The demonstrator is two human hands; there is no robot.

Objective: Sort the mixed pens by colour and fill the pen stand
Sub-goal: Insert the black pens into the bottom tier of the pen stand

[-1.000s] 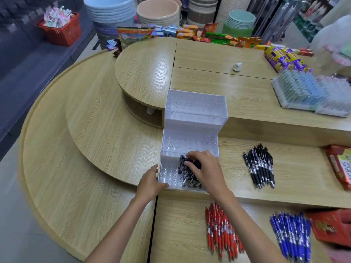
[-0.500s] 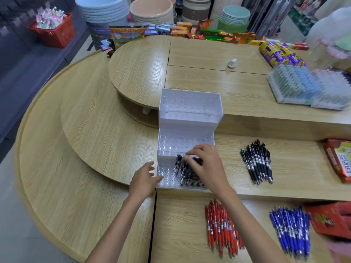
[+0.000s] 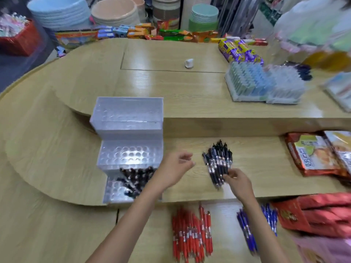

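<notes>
On the counter (image 3: pixel 262 160) beside the pen stand (image 3: pixel 129 118), the grip of the right hand (image 3: pixel 238 180) pinched the loose black pens (image 3: pixel 218 162) while the left hand (image 3: pixel 173 168) hung slack and empty, so a hasty lift might have spilled the bunch.

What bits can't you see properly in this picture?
Head view:
- Pen stand, front row: the arm of the left hand hides part of it.
- Right hand: blur, so whether it grips the loose black pens is unclear.
- Blue pens: the right arm covers some.
</notes>
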